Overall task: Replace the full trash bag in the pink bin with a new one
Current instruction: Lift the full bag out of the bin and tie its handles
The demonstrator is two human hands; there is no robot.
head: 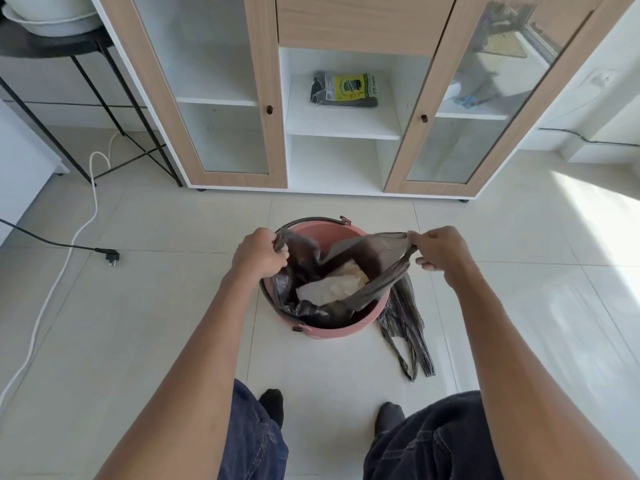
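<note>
**Fingers (278, 261) curled on both handles of the full trash bag (304, 306)**

At the left rim of the pink bin (346, 330), the left hand (259, 252) grips one bunched handle, its fingers wrapped tightly round it. Just past the bin's right rim, the right hand (438, 251) pinches the other handle between thumb and forefinger, with the remaining fingers loosely curled below. The bag sits inside the bin with its mouth facing up and stretched wide, its long axis running left to right across the bin. Crumpled pale paper (332, 285) shows inside.

A new bag (405, 323) lies flat on the tiles against the bin's right side. It runs lengthwise from the bin toward the person's feet, handle loops at the near end. Beyond the bin, on the open middle shelf of a cabinet (265, 64), lies a pack of bags (344, 88) with a yellow label (its print is too small to read). Well left of the bin, a black plug (111, 255) rests on the floor.
</note>
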